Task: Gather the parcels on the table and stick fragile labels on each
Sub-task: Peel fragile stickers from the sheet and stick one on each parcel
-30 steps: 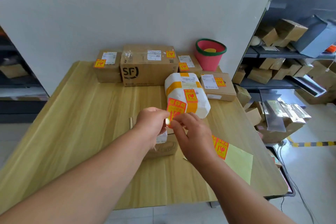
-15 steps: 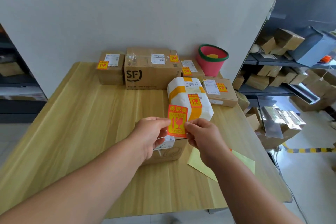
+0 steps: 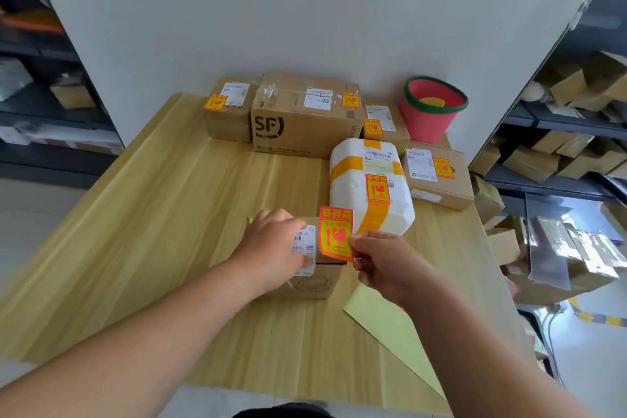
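A small cardboard parcel point(image 3: 324, 278) lies near the table's front, partly under my left hand point(image 3: 271, 248), which rests on its top beside a white shipping label point(image 3: 304, 243). My right hand point(image 3: 386, 263) pinches a red and yellow fragile label point(image 3: 336, 234) by its right edge, held upright just above the parcel. Behind it lies a white foam parcel point(image 3: 353, 187) with orange tape and a fragile label. Several cardboard parcels, among them the SF box point(image 3: 302, 119), stand at the back, each bearing a fragile label.
A yellow backing sheet point(image 3: 383, 319) lies on the wooden table point(image 3: 152, 231) under my right forearm. A pink bucket point(image 3: 429, 112) stands at the back right against a white board point(image 3: 271, 10). Shelves with boxes point(image 3: 559, 153) line the right side.
The label has come off the backing sheet. My left hand let go of it and dropped onto the small parcel, while my right hand carried the label over the parcel.
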